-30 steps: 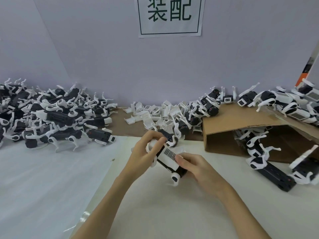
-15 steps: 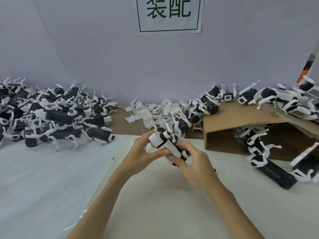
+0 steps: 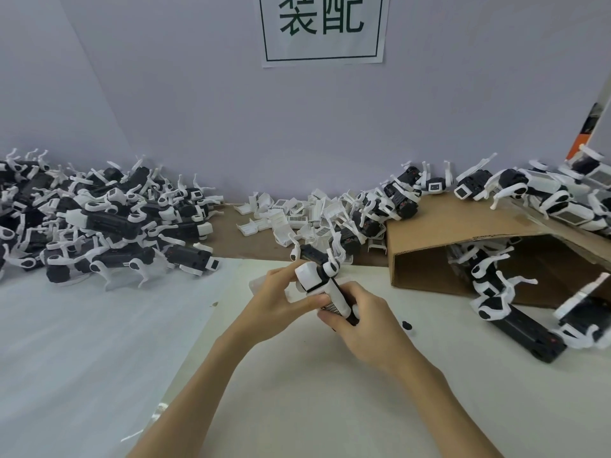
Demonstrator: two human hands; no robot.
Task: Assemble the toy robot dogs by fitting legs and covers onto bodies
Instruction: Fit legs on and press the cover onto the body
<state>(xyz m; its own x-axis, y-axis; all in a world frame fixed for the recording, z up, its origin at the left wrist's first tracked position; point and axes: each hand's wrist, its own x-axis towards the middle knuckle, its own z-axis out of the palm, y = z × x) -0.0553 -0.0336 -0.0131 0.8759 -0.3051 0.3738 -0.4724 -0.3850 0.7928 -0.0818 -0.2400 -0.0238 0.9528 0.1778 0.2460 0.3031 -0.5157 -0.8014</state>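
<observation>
Above the white table [image 3: 297, 391], the left hand [image 3: 271, 302] and right hand [image 3: 360, 322] both gripped 1 black-and-white plastic toy dog body [image 3: 325, 289], whose white cover probably needed even, squarely aligned thumb pressure to seat.

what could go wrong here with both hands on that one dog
1. The left hand and right hand both grip the toy dog in mid-air; if the white cover is pressed on skewed, it may not seat.
2. A small black piece lies loose on the table just beyond the right hand; a wrist could knock it away.
3. Dogs crowd the cardboard box close to the right; a stray elbow might spill them.
</observation>
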